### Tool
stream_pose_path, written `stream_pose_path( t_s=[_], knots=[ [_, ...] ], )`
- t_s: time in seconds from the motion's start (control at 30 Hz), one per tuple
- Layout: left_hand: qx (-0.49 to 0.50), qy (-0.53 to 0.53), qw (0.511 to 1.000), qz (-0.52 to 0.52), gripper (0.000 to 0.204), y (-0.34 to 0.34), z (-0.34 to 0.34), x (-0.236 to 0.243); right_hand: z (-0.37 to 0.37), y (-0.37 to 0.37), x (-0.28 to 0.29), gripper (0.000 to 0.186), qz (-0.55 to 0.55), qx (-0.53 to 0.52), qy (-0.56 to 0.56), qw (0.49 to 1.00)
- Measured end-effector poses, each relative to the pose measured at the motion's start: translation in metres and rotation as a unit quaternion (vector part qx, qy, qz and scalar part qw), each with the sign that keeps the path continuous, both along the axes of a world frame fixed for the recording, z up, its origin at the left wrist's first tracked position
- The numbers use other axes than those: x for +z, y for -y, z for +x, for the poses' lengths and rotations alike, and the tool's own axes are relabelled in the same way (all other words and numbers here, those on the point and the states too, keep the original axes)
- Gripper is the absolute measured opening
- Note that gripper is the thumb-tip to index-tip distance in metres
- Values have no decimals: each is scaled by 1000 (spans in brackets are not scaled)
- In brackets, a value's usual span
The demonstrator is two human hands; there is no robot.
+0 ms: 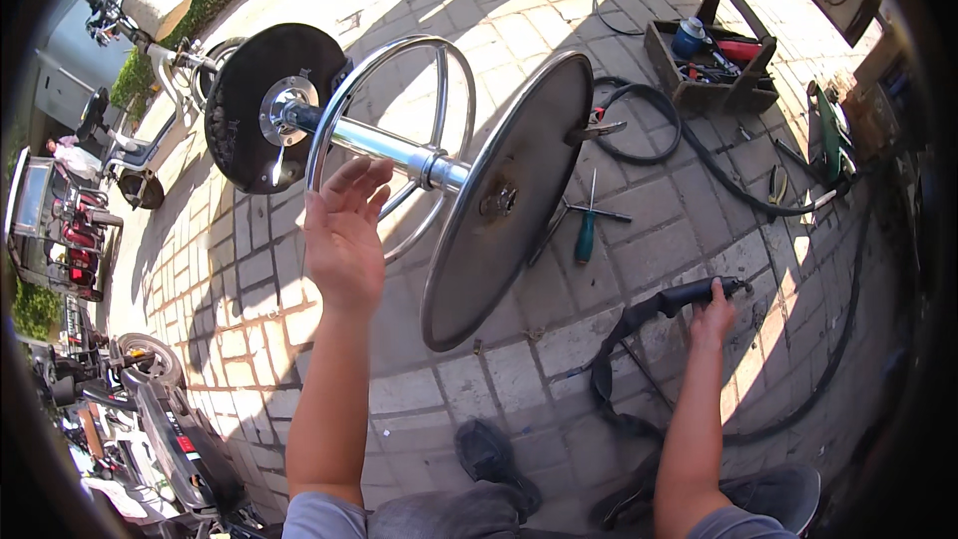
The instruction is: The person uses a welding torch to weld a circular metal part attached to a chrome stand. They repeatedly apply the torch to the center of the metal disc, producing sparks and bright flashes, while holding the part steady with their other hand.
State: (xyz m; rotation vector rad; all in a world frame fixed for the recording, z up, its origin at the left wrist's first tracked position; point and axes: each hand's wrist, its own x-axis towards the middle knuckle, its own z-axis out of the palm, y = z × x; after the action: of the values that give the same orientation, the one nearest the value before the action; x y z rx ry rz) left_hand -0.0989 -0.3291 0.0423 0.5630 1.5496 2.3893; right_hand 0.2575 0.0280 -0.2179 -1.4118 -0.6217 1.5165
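A stool-like piece lies tipped on its side on the paving, with a dark round disc (511, 202) at its near end and a black round plate (267, 80) at its far end. A chrome post (384, 145) joins them, ringed by a chrome hoop (465, 75). My left hand (344, 225) is beside the hoop, palm showing, fingers apart and slightly bent; it hides part of the hoop, and contact is unclear. At the right, my right hand (713, 317) is closed round a black welding electrode holder (689, 296). A metal clamp (599, 130) bites the disc's rim.
A green-handled screwdriver (585, 238) lies beside a T-shaped metal tool (611, 213). Black cable (718, 172) loops across the paving, past a wooden toolbox (714, 97) and pliers (777, 183). Parked scooters (165, 429) line the left. My shoe (489, 451) is below the disc.
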Motion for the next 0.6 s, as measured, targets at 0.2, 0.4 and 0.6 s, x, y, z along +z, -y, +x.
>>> stream_pose_path(
  t_s=[0.2, 0.4, 0.6],
  knots=[
    [206, -130, 968, -57, 39, 207, -101, 6, -28, 98, 27, 32, 10, -103, 105, 989],
    [260, -246, 907, -220, 31, 329, -234, -16, -108, 216, 45, 39, -68, -33, 304, 950],
    [187, -252, 901, -298, 33, 389, -305, -49, -297, 302, 155, 45, 224, 132, 358, 897]
  ],
)
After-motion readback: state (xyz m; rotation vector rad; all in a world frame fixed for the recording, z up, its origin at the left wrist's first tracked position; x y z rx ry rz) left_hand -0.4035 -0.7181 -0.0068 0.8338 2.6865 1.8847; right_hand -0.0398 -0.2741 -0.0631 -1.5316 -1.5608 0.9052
